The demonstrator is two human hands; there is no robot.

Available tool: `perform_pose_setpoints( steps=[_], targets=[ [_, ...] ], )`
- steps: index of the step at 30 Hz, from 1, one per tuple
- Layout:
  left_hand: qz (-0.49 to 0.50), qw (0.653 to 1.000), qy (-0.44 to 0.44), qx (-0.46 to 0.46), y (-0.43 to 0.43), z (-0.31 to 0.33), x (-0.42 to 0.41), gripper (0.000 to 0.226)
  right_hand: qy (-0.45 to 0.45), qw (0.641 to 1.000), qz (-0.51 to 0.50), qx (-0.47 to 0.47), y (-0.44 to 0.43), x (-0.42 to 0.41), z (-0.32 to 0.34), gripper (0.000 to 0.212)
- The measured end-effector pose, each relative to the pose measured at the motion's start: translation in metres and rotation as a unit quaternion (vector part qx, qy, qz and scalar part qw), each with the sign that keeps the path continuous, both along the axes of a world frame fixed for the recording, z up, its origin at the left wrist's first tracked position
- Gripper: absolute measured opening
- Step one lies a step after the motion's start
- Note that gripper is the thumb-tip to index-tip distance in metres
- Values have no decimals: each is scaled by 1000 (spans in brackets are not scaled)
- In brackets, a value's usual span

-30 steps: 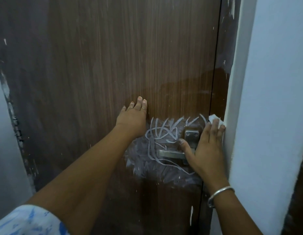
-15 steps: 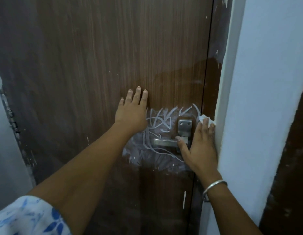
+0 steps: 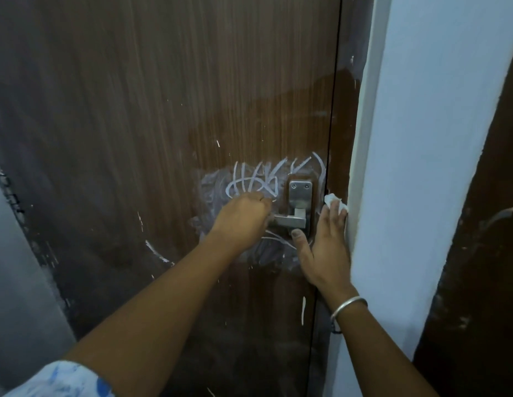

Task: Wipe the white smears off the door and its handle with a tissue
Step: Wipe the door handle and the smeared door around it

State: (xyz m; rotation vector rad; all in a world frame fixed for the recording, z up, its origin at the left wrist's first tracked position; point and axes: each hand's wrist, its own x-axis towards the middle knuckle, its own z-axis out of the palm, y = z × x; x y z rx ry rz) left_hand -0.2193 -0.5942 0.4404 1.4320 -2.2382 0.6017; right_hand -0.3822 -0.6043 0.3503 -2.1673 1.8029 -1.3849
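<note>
Now the left hand [image 3: 243,216] has come off the door [image 3: 163,110] and grips the handle [image 3: 289,220], while the right hand [image 3: 327,247] presses the tissue [image 3: 334,200] with flat fingers at the door edge, so the white smears [image 3: 249,181] still wait.

I can read no word, number or brand here; the white scrawl [image 3: 258,181] on the door [image 3: 163,110] at mid-frame (loops just above the handle [image 3: 289,220]) spells nothing legible.

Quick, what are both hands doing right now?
Left hand: closed round the silver metal lever handle.
Right hand: open, straight fingers pressing the crumpled white tissue.
</note>
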Motion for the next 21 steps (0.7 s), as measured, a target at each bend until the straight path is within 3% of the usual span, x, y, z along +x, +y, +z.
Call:
perform_pose_setpoints(
  steps=[6,9,15,21],
  targets=[
    [59,998,15,7,-3,4,-11,16,42,999,-3,-33,-13,-3,21,96],
    [93,995,7,16,-3,8,-19,11,9,999,9,-40,-13,-3,-1,88],
    [151,988,-18,40,2,15,-29,16,-18,999,23,33,2,-1,-65,86],
    [153,988,-24,29,4,14,-32,17,-19,1000,1,-11,-11,1,-36,93]
  ],
)
